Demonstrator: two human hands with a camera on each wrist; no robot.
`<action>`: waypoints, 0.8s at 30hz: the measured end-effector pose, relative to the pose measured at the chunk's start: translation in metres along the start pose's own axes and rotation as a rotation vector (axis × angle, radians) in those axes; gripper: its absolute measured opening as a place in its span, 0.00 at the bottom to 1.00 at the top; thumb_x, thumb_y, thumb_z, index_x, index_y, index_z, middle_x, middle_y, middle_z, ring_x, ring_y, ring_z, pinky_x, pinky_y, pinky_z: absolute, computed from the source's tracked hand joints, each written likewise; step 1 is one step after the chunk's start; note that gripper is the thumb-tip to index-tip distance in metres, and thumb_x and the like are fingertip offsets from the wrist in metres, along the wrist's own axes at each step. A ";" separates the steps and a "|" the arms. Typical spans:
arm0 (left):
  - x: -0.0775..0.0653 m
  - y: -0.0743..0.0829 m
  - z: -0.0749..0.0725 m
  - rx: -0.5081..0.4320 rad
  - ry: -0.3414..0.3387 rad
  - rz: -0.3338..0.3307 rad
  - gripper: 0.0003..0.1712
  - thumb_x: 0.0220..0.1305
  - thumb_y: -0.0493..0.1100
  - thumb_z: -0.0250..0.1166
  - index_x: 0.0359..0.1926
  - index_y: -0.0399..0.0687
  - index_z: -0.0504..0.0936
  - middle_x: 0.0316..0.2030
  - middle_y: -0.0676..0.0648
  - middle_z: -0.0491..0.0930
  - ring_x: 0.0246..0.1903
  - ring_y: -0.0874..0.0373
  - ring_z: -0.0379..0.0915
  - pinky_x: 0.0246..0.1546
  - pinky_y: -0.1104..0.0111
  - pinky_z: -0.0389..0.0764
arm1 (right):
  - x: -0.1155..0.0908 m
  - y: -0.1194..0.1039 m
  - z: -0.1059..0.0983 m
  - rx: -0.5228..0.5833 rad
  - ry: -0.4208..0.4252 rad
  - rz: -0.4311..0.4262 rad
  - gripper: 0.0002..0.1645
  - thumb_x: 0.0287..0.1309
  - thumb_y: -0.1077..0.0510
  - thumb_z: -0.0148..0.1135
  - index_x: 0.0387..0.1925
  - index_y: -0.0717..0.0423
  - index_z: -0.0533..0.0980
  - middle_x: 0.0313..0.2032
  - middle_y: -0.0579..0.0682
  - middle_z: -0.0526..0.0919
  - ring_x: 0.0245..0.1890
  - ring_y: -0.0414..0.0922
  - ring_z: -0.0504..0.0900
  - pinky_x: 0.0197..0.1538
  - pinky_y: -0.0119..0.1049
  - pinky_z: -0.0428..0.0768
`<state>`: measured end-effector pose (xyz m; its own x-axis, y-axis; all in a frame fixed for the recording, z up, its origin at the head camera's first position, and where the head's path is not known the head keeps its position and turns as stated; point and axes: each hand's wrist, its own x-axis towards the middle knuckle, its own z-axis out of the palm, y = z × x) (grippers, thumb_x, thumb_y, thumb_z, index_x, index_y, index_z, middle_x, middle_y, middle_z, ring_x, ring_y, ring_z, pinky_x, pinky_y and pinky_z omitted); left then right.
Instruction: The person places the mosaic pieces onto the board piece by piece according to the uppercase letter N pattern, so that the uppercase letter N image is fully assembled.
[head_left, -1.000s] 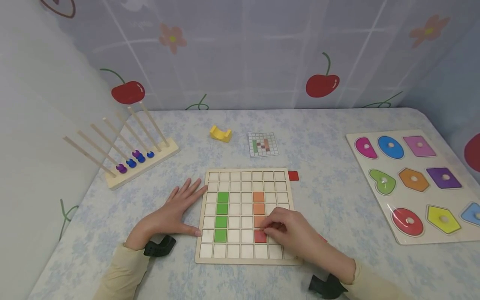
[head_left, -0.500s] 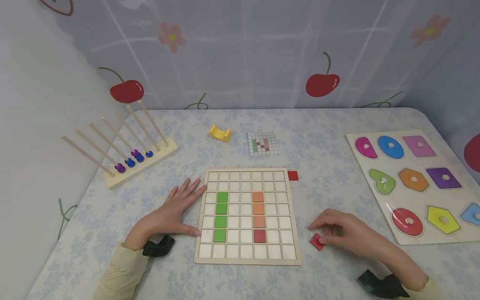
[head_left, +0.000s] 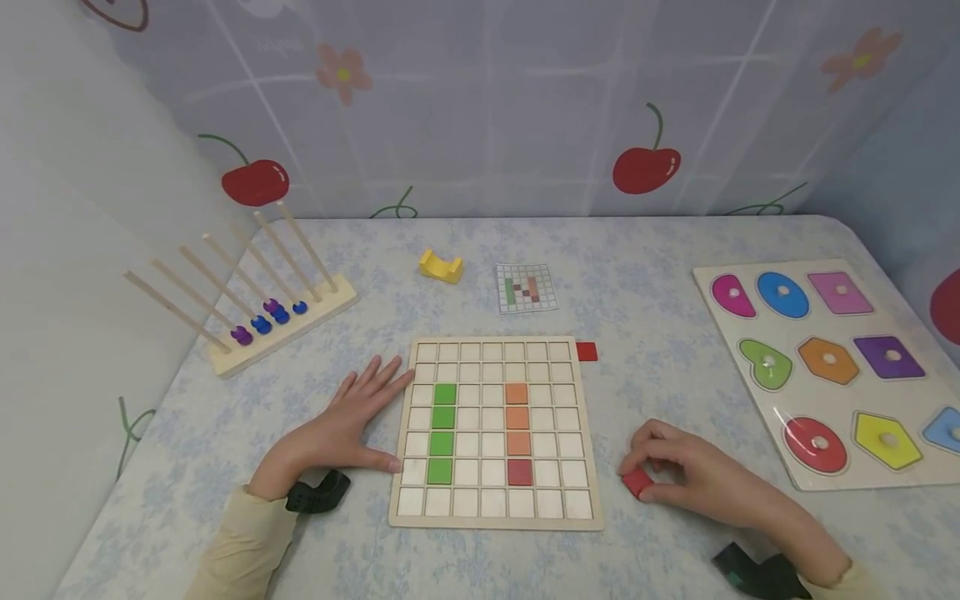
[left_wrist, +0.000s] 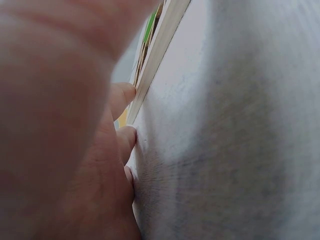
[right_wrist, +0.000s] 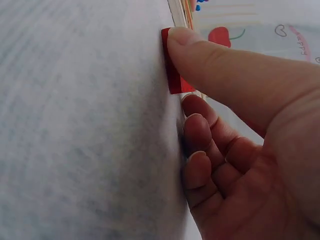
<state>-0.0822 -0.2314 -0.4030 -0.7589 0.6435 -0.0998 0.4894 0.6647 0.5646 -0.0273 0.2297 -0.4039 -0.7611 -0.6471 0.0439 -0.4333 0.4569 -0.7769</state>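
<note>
In the head view a wooden grid board [head_left: 481, 503] lies at the centre of the table. One column holds green tiles [head_left: 444, 417]; another has orange tiles [head_left: 517, 418] with a red tile [head_left: 519, 472] below them. My left hand [head_left: 347, 429] lies spread on the table, thumb and fingertips at the board's left edge. To the right of the board, my right hand [head_left: 693, 471] pinches a loose red square tile [head_left: 637, 482] between thumb and fingers. The right wrist view shows the thumb on this red tile [right_wrist: 173, 62], its other fingers curled beside the table.
A second red tile [head_left: 587, 352] lies by the board's upper right corner. Behind are a pattern card [head_left: 527, 288] and a yellow curved block [head_left: 441, 267]. A peg stand with beads [head_left: 285, 325] stands left; a shape-knob puzzle [head_left: 765, 400] lies right.
My right hand has moved right from the red tile on the board to the loose red tile on the table, and its fingers have closed on it. The left hand stays put.
</note>
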 end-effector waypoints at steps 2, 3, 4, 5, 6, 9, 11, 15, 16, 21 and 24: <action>0.000 0.000 0.000 0.001 0.000 0.000 0.64 0.44 0.67 0.71 0.73 0.46 0.47 0.72 0.40 0.38 0.69 0.42 0.23 0.60 0.42 0.30 | 0.001 -0.001 0.000 -0.021 0.012 0.012 0.13 0.50 0.50 0.70 0.38 0.38 0.76 0.36 0.35 0.72 0.35 0.36 0.72 0.36 0.28 0.74; 0.000 0.000 0.000 0.001 0.001 0.000 0.64 0.44 0.66 0.71 0.73 0.46 0.47 0.72 0.40 0.38 0.69 0.42 0.23 0.60 0.42 0.30 | 0.002 -0.001 0.000 -0.029 0.019 0.022 0.14 0.50 0.51 0.70 0.37 0.37 0.75 0.35 0.35 0.72 0.34 0.35 0.72 0.35 0.28 0.73; 0.000 0.000 0.000 0.001 0.001 0.000 0.64 0.44 0.66 0.71 0.73 0.46 0.47 0.72 0.40 0.38 0.69 0.42 0.23 0.60 0.42 0.30 | 0.002 -0.002 -0.001 -0.033 0.024 0.032 0.14 0.50 0.52 0.71 0.37 0.38 0.74 0.34 0.35 0.72 0.33 0.36 0.71 0.34 0.29 0.73; 0.000 0.001 -0.001 0.002 0.000 -0.001 0.64 0.44 0.66 0.71 0.73 0.46 0.47 0.72 0.40 0.38 0.69 0.42 0.23 0.60 0.42 0.31 | 0.003 -0.003 -0.001 -0.036 0.032 0.047 0.14 0.50 0.53 0.71 0.36 0.38 0.74 0.32 0.35 0.72 0.32 0.36 0.71 0.33 0.29 0.72; 0.000 0.001 -0.001 0.001 0.000 -0.001 0.64 0.44 0.66 0.71 0.73 0.46 0.47 0.72 0.40 0.38 0.69 0.42 0.23 0.60 0.42 0.31 | 0.005 -0.004 -0.001 -0.040 0.044 0.069 0.14 0.50 0.54 0.71 0.35 0.38 0.74 0.31 0.35 0.73 0.30 0.36 0.72 0.32 0.29 0.72; 0.000 0.002 -0.001 0.000 0.000 -0.001 0.64 0.44 0.66 0.71 0.73 0.46 0.47 0.72 0.40 0.38 0.69 0.42 0.23 0.60 0.42 0.31 | 0.012 -0.008 -0.001 -0.014 0.084 0.144 0.11 0.52 0.58 0.70 0.32 0.42 0.75 0.28 0.35 0.75 0.28 0.37 0.73 0.33 0.29 0.74; 0.000 0.002 -0.002 0.000 0.000 -0.001 0.64 0.44 0.66 0.71 0.73 0.46 0.48 0.72 0.40 0.38 0.68 0.41 0.23 0.60 0.41 0.31 | 0.022 -0.013 0.000 0.025 0.119 0.212 0.09 0.53 0.60 0.69 0.32 0.45 0.77 0.28 0.37 0.77 0.28 0.38 0.75 0.34 0.30 0.76; -0.001 0.002 -0.002 -0.004 0.002 -0.002 0.64 0.44 0.66 0.71 0.73 0.45 0.48 0.72 0.40 0.38 0.68 0.41 0.23 0.60 0.41 0.31 | 0.052 -0.029 0.007 0.142 0.170 0.270 0.07 0.54 0.66 0.66 0.35 0.53 0.79 0.30 0.43 0.80 0.29 0.41 0.79 0.36 0.33 0.79; -0.001 0.001 -0.002 -0.003 0.002 -0.003 0.64 0.44 0.66 0.71 0.73 0.46 0.47 0.72 0.40 0.38 0.68 0.41 0.23 0.60 0.41 0.31 | 0.060 -0.032 0.010 0.159 0.174 0.257 0.07 0.54 0.66 0.66 0.35 0.54 0.79 0.30 0.44 0.80 0.29 0.42 0.79 0.35 0.34 0.79; 0.000 0.000 0.001 -0.001 -0.001 -0.001 0.64 0.44 0.67 0.70 0.74 0.47 0.47 0.72 0.41 0.37 0.68 0.41 0.23 0.60 0.42 0.31 | 0.097 -0.045 0.032 0.184 0.154 0.166 0.05 0.55 0.65 0.65 0.33 0.53 0.80 0.29 0.43 0.81 0.28 0.40 0.80 0.33 0.34 0.78; 0.000 0.000 0.001 -0.002 0.000 -0.002 0.64 0.44 0.67 0.70 0.74 0.48 0.47 0.72 0.42 0.37 0.69 0.42 0.23 0.60 0.42 0.31 | 0.114 -0.049 0.044 0.187 0.146 0.135 0.05 0.56 0.64 0.65 0.31 0.51 0.80 0.27 0.41 0.80 0.26 0.39 0.79 0.33 0.34 0.78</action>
<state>-0.0814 -0.2311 -0.4042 -0.7600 0.6420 -0.1014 0.4865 0.6654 0.5661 -0.0713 0.1065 -0.3881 -0.8730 -0.4875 0.0118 -0.2374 0.4036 -0.8836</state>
